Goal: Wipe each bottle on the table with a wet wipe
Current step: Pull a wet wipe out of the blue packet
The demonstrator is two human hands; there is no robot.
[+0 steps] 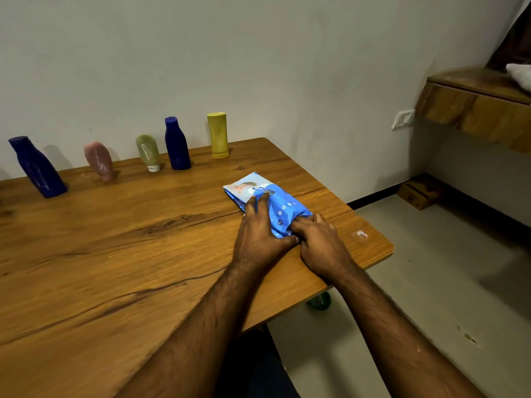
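A blue wet-wipe pack (265, 203) is lying flat on the wooden table (115, 254), near its right edge. Both hands are set on the near end of the pack. The left hand (258, 237) is laid over the pack's left side, fingers extended toward the flap; the pack is pressed down rather than gripped. The right hand (319, 242) is curled at the near right corner, and the wrapper appears to be pinched there, though the fingertips are hidden.

No wipe is seen drawn out yet. The step in hand is judged to be opening the pack. It would be done well if the pack is held flat by the left hand while the flap is peeled back slowly, so only one wipe is pulled free.

The pack's long axis is run diagonally, from the near right up toward the far left, the printed end pointed at the bottles.

Five bottles are stood along the far edge by the wall: dark blue bottle (37, 168), pink bottle (99, 160), green bottle (148, 152), second blue bottle (176, 145), yellow bottle (218, 136). All are well apart from the hands.
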